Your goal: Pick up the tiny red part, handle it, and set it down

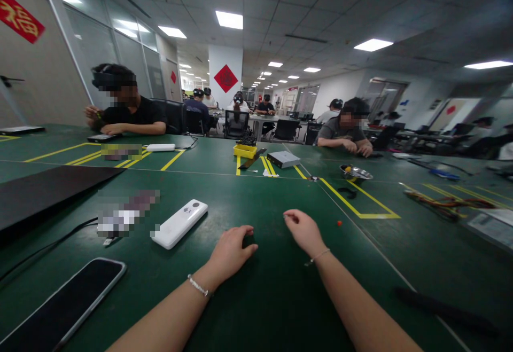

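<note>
My left hand hovers over or rests on the green tabletop; I cannot tell which. Its fingers curve forward, the thumb stands apart from them, and nothing is held. To its left lies a white oblong device with a dark round spot near its far end. My right hand has its thumb and forefinger pinched together, pointing left. A tiny dark speck shows at those fingertips, too small to name. A small orange bit lies on the table to the right of that hand.
A phone lies at the near left, a black panel beyond it. Farther off are a yellow tray, a grey metal box and a metal bowl. Cables lie right. Two people sit across the table.
</note>
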A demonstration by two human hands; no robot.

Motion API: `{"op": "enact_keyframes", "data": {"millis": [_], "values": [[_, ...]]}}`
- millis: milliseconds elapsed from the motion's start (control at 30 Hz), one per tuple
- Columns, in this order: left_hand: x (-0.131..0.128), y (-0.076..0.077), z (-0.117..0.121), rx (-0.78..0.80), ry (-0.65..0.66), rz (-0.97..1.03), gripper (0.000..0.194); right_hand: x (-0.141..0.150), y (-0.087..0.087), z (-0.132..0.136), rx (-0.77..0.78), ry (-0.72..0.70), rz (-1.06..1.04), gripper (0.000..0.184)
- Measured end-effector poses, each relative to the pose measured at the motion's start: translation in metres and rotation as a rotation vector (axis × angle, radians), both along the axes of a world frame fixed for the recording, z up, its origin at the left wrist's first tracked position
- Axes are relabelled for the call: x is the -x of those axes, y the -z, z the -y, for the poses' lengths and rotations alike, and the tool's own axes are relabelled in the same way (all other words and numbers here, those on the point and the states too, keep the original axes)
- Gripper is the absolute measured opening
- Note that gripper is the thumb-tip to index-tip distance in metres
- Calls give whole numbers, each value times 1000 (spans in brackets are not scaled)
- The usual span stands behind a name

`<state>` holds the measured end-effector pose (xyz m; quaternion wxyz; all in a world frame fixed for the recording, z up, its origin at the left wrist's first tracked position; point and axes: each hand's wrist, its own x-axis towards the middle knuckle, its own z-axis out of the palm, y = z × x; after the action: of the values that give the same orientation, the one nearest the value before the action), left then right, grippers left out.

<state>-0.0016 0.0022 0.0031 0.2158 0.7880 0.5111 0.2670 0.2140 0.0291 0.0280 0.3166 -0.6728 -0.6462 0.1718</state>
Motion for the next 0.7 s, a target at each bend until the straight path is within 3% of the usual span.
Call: {"op": "enact_keyframes", "data": {"millis": [67, 133, 200, 267, 367, 467, 567, 700], "values": [[-2, -2, 3, 21, -1, 31, 43, 40, 11, 11, 34, -178, -166, 19], [-4, -2, 4, 57, -6, 46, 36, 70, 20, 21, 58, -276, -240, 14], [-5, -3, 5, 83, -10, 66, 25, 83, 23, 28, 62, -323, -253, 12], [-5, -3, 3, 95, -28, 97, 20, 79, 19, 27, 53, -336, -224, 15], [-3, -3, 1, 140, -61, 182, 18, 41, 6, 14, -29, -207, 4, 26], [-2, -4, 0, 189, -63, 265, 15, -22, 2, -5, -121, 109, 397, 36], [-1, -4, 0, 188, -53, 268, 17, -84, 12, -18, 59, 379, 568, 46], [-1, 0, -2, 168, -48, 281, 23, -126, 27, -24, 251, 394, 598, 44]]}}
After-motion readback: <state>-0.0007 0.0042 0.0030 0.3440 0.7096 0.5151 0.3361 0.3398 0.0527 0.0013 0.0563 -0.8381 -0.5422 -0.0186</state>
